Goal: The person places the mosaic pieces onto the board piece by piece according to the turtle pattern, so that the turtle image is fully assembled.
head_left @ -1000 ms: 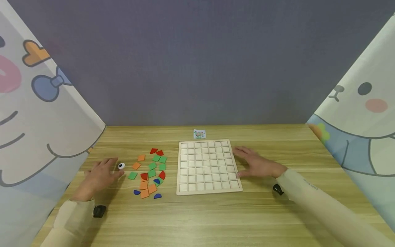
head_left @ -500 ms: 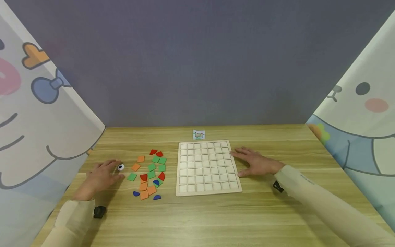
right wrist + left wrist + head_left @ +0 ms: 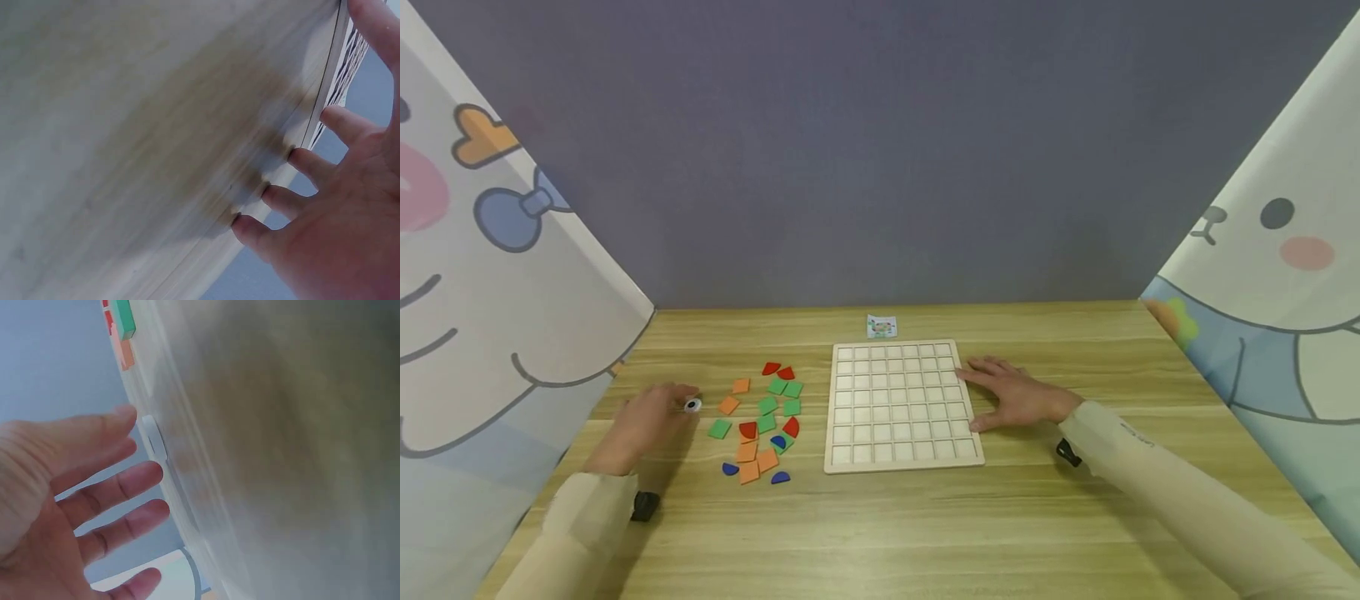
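Observation:
My left hand [image 3: 643, 425] reaches over the table's left side, its fingertips at a white round eye piece with a black dot [image 3: 692, 406]. In the left wrist view the white piece [image 3: 154, 438] lies just beyond the thumb and index fingertips, with no grip around it visible. My right hand [image 3: 1015, 396] has its fingers spread at the right edge of a pale gridded board [image 3: 830, 417]. Thumb and index finger touch that edge, while the other fingertips rest on the table in the right wrist view.
Between the left hand and the board lie several green squares [image 3: 767, 405], orange squares [image 3: 749, 472], red quarter-circles [image 3: 771, 367] and blue half-circles [image 3: 781, 477]. A small printed card [image 3: 882, 326] is behind the board. A grey panel [image 3: 880, 167] stands along the table's back edge.
My left hand has drawn its fingers closer together and moved slightly over the eye piece. The right hand stays at the board's edge.

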A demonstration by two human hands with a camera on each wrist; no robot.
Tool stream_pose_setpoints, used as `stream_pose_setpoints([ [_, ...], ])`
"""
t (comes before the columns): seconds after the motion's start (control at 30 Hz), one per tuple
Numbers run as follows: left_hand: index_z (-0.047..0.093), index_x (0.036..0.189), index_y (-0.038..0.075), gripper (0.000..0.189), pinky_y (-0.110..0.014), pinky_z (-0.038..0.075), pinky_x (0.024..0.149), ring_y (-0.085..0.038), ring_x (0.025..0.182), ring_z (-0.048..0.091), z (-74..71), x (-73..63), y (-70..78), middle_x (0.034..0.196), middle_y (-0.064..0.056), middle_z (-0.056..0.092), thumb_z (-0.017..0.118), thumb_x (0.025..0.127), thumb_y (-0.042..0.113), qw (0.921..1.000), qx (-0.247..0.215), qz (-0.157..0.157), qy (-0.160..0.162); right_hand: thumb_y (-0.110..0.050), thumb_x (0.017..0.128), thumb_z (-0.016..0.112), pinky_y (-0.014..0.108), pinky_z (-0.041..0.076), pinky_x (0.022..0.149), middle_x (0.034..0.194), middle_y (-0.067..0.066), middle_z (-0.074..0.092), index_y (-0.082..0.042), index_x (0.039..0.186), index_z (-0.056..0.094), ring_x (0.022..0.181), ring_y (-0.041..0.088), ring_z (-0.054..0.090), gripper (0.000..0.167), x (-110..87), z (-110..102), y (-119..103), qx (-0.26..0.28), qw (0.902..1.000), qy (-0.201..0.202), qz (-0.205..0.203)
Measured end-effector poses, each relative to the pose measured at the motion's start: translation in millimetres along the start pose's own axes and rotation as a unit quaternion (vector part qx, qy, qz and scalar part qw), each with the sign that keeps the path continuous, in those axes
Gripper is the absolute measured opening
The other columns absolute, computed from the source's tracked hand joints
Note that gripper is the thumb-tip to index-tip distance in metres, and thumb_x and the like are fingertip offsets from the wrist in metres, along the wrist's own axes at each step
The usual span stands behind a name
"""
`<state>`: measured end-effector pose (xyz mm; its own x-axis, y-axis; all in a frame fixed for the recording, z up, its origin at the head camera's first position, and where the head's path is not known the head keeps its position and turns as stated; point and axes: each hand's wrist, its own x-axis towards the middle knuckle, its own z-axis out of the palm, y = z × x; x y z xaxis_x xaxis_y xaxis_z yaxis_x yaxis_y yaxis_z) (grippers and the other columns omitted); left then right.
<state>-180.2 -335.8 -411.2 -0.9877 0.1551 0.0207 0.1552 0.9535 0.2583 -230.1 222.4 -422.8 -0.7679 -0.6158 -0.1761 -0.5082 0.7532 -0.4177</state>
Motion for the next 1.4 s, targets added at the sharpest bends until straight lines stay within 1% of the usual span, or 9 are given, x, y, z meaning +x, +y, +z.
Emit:
stream_pose_setpoints([
  [0.23, 0.072, 0.103, 0.007, 0.022, -0.068, 0.028, 0.074, -0.044, 0.092, 0.057, -2.0, 10.5, 4.9, 0.097, -0.014, 0.067, 0.073, 0.081, 0.010, 1.0000, -0.001, -0.007, 0.006, -0.058, 0.078, 0.068, 0.073, 0.008, 0.098, 0.154, 0.019, 0.012, -0.015, 0.151, 0.027, 0.138, 0.046, 0.004, 0.094, 1.1, -2.6, 0.0, -0.002, 0.9999, -0.013, 0.004],
  [0.47, 0.072, 0.099, 0.007, 0.022, -0.071, 0.027, 0.076, -0.046, 0.093, 0.056, -3.3, 12.3, 4.2, 0.095, -0.013, 0.067, 0.075, 0.077, 0.008, 0.9999, 0.003, -0.008, -0.012, -0.058, 0.078, 0.068, 0.074, 0.009, 0.097, 0.154, 0.018, 0.012, -0.015, 0.151, 0.026, 0.138, 0.046, 0.004, 0.094, 2.1, -4.5, -2.0, -0.004, 0.9999, -0.015, 0.004],
  [0.63, 0.071, 0.094, 0.007, 0.018, -0.065, 0.031, 0.073, -0.040, 0.086, 0.058, -0.7, 14.0, 5.3, 0.090, -0.011, 0.067, 0.076, 0.077, 0.011, 1.0000, -0.002, 0.005, -0.004, -0.059, 0.077, 0.068, 0.074, 0.009, 0.097, 0.154, 0.018, 0.012, -0.016, 0.151, 0.027, 0.137, 0.046, 0.005, 0.095, 2.6, -3.2, -0.9, -0.005, 0.9999, -0.014, 0.005],
  [0.77, 0.070, 0.094, 0.006, 0.021, -0.049, 0.043, 0.068, -0.028, 0.078, 0.058, 1.0, 16.2, 7.0, 0.087, -0.006, 0.065, 0.078, 0.076, 0.014, 0.9985, -0.034, 0.040, 0.013, -0.060, 0.077, 0.067, 0.074, 0.009, 0.097, 0.154, 0.018, 0.012, -0.015, 0.151, 0.027, 0.138, 0.046, 0.005, 0.095, 3.4, -1.7, -0.1, -0.005, 0.9999, -0.014, 0.003],
  [0.87, 0.070, 0.095, 0.010, 0.021, -0.037, 0.047, 0.061, -0.023, 0.080, 0.056, 1.3, 19.1, 12.2, 0.090, -0.003, 0.062, 0.078, 0.076, 0.015, 0.9949, -0.051, 0.080, 0.035, -0.061, 0.077, 0.067, 0.074, 0.009, 0.097, 0.154, 0.018, 0.013, -0.015, 0.151, 0.027, 0.138, 0.046, 0.005, 0.095, 3.7, -0.9, 0.5, -0.007, 0.9999, -0.013, 0.002],
  [0.93, 0.070, 0.096, 0.013, 0.021, -0.035, 0.046, 0.061, -0.023, 0.083, 0.055, 0.0, 21.4, 19.1, 0.093, -0.001, 0.062, 0.078, 0.076, 0.013, 0.9904, -0.061, 0.110, 0.056, -0.061, 0.077, 0.067, 0.074, 0.008, 0.097, 0.154, 0.018, 0.012, -0.015, 0.151, 0.027, 0.137, 0.046, 0.005, 0.095, 3.7, -0.5, 1.0, -0.009, 0.9999, -0.012, 0.003],
  [1.13, 0.070, 0.098, 0.018, 0.024, -0.039, 0.040, 0.072, -0.018, 0.086, 0.051, -9.1, 34.2, 49.3, 0.095, 0.008, 0.062, 0.079, 0.076, 0.012, 0.9702, -0.076, 0.202, 0.110, -0.060, 0.077, 0.068, 0.074, 0.008, 0.097, 0.154, 0.018, 0.012, -0.015, 0.151, 0.027, 0.137, 0.046, 0.005, 0.096, 3.1, -0.1, 1.6, -0.002, 0.9999, -0.011, 0.006],
  [1.27, 0.072, 0.095, 0.018, 0.019, -0.039, 0.044, 0.070, -0.015, 0.084, 0.052, -10.5, 47.1, 69.8, 0.091, 0.009, 0.063, 0.076, 0.079, 0.009, 0.9603, -0.092, 0.236, 0.116, -0.059, 0.077, 0.068, 0.074, 0.007, 0.097, 0.154, 0.017, 0.012, -0.016, 0.151, 0.026, 0.137, 0.046, 0.004, 0.095, 2.9, 0.1, 2.2, 0.001, 0.9999, -0.011, 0.007],
  [1.4, 0.073, 0.088, 0.019, 0.017, -0.039, 0.041, 0.071, -0.018, 0.083, 0.052, -5.4, 59.9, 88.1, 0.087, 0.009, 0.064, 0.073, 0.080, 0.004, 0.9589, -0.129, 0.242, 0.073, -0.059, 0.077, 0.068, 0.073, 0.007, 0.098, 0.155, 0.016, 0.010, -0.018, 0.151, 0.026, 0.138, 0.045, 0.003, 0.094, 3.1, -0.6, 2.1, 0.003, 0.9998, -0.015, 0.009],
])
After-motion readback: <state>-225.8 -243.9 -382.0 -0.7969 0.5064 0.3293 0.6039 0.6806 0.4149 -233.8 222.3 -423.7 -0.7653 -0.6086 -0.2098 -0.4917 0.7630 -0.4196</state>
